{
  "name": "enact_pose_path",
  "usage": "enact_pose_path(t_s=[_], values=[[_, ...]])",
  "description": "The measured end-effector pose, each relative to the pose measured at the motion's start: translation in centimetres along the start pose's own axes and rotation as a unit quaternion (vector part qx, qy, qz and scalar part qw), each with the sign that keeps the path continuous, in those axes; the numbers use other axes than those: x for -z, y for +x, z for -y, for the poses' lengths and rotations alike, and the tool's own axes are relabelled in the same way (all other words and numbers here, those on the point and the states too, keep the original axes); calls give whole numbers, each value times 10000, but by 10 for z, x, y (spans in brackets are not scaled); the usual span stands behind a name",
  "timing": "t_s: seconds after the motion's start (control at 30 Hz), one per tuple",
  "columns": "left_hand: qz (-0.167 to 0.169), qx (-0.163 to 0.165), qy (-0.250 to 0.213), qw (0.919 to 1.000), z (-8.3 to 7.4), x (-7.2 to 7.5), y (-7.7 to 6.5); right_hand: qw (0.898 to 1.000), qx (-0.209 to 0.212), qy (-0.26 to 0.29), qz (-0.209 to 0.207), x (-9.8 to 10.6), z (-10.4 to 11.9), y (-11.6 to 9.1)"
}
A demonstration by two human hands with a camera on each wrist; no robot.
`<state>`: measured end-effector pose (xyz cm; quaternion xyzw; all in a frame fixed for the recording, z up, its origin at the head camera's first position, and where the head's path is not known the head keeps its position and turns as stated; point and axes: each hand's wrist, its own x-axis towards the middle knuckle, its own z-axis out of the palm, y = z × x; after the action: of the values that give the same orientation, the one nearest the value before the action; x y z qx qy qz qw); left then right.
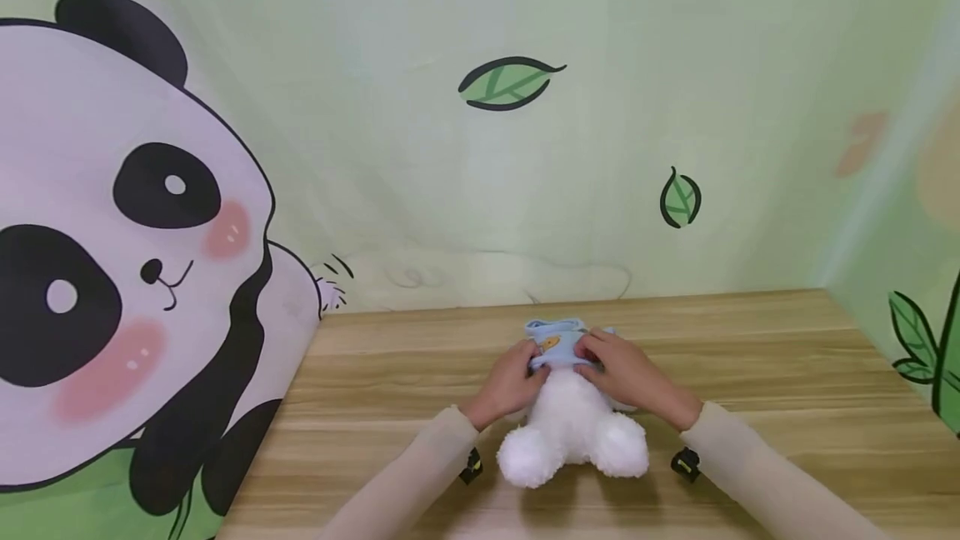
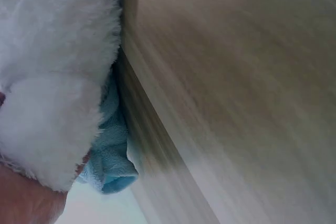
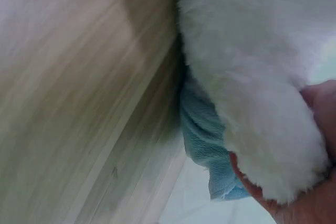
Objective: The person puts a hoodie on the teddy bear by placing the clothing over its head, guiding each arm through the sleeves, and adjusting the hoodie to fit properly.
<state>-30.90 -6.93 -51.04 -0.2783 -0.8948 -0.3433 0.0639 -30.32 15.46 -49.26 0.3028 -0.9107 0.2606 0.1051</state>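
On the wooden table lies a white fluffy plush toy [image 1: 568, 415], its two legs pointing toward me. A light blue toy garment [image 1: 558, 348] with a small orange print covers its far end. My left hand [image 1: 510, 386] pinches the garment's near edge on the left, while my right hand [image 1: 626, 373] grips it on the right. White fur [image 2: 52, 35] fills the left side of the left wrist view, with blue cloth [image 2: 107, 150] beyond it. Likewise, the right wrist view has fur [image 3: 252, 40] and bunched blue cloth [image 3: 202, 129]. Most fingertips are hidden by fur in the wrist views.
The wooden tabletop [image 1: 375, 382] extends to both sides of the toy. Its back edge meets a pale green backdrop [image 1: 375, 148] with a large panda [image 1: 217, 148] printed at left. Small black devices [image 1: 686, 464] hang below my sleeves.
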Motion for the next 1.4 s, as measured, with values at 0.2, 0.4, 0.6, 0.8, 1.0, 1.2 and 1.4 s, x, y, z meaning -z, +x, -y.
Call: enact_pose_path(t_s=[0.2, 0.4, 0.6, 0.8, 1.0, 1.2, 1.4], values=[[-213, -65, 180, 9996, 0, -3, 1, 9970, 173, -505, -555, -1, 0, 1], [-17, -54, 299, 9995, -2, -1, 3, 9989, -67, 439, -148, 6, -5, 1], [162, -104, 149, 9997, 1, 0, 1, 9846, -240, 1579, 718, 11, -12, -2], [596, 37, -143, 9981, 2, 6, -3, 9884, -4, 1330, 733, 11, -14, -8], [1696, 671, -275, 9828, -5, 16, -11, 9856, -32, 1502, 777, 11, -17, -16], [1875, 461, -266, 9808, -5, 13, -21, 9826, 168, 1223, 1388, 15, -11, -24], [1524, 10, -93, 9883, -6, 8, -27, 9833, 751, 817, 1441, 19, -2, -28]])
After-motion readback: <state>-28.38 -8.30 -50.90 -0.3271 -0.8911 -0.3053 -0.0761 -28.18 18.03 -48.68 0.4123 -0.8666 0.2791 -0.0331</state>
